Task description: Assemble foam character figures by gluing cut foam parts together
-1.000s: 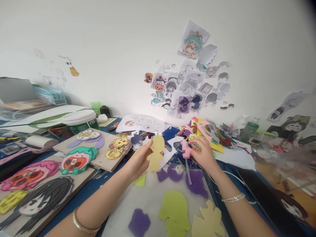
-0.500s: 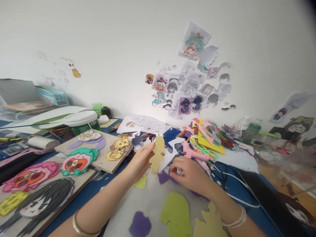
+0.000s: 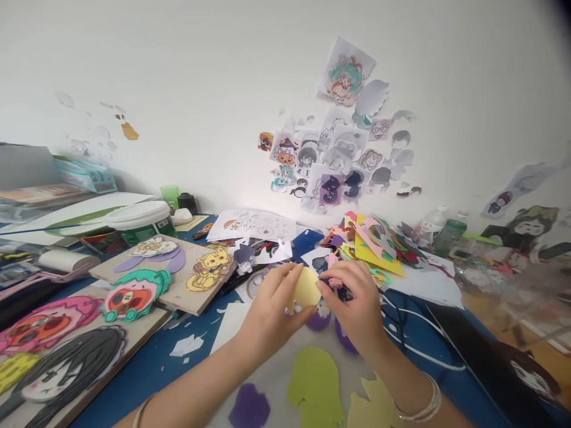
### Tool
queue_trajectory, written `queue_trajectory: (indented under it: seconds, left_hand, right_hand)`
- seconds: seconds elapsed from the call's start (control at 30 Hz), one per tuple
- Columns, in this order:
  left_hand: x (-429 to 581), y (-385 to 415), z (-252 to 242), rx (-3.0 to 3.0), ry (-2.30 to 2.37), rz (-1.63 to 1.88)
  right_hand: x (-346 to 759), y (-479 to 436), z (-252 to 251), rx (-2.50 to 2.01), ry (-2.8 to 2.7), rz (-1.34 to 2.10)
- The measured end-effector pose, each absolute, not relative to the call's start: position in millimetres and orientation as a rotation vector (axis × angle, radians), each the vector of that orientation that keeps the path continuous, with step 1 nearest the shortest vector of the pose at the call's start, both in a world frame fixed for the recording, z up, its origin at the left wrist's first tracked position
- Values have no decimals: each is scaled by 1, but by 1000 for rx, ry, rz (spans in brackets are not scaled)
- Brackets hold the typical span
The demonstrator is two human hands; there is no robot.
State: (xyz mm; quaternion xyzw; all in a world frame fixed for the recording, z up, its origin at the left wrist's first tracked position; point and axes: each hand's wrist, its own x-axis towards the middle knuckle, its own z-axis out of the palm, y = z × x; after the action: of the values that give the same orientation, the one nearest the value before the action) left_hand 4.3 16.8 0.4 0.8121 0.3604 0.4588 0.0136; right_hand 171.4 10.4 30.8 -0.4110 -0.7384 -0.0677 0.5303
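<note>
Both hands meet over the grey work surface [image 3: 276,380] around a pale yellow cutout [image 3: 307,287]. My left hand [image 3: 272,303] grips it from the left, fingers behind or above and thumb below. At its right edge, my right hand [image 3: 354,297] pinches with thumb and fingertips. Much of the cutout's lower part is hidden by the left hand. Below the hands lie a lime green cutout [image 3: 316,383], a purple cutout [image 3: 250,407] and another pale yellow cutout [image 3: 372,404]. More purple pieces [image 3: 319,321] show partly under the hands.
A pink glue gun [image 3: 332,261] is mostly hidden behind my right hand. Coloured scraps [image 3: 370,238] pile up against the wall. On the left, boards [image 3: 191,300] carry finished character cutouts beside a white-lidded tub [image 3: 143,220]. Cables [image 3: 423,345] run along the right.
The cutout has been turned, so its rounded end now faces right and its body is largely covered. My right hand has come up to its edge. The view has shifted slightly.
</note>
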Motion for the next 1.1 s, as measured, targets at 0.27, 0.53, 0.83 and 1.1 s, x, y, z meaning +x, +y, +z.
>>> queue_trajectory:
  seconds: [0.27,0.53,0.83,1.1]
  left_hand:
    - [5,25,-5,2773,1195,1530]
    - [8,21,-5,2745,1292,1493]
    - [-3,8,26,2429,1281,508]
    - [10,-11,11,2472,1240,155]
  right_hand:
    - [169,15,26,-1088,-1711,-61]
    - [170,17,30,-1156,-1667,210]
    - [228,28,61,-1183,-1553,-409]
    - [243,39,58,-1197,-1438,-454]
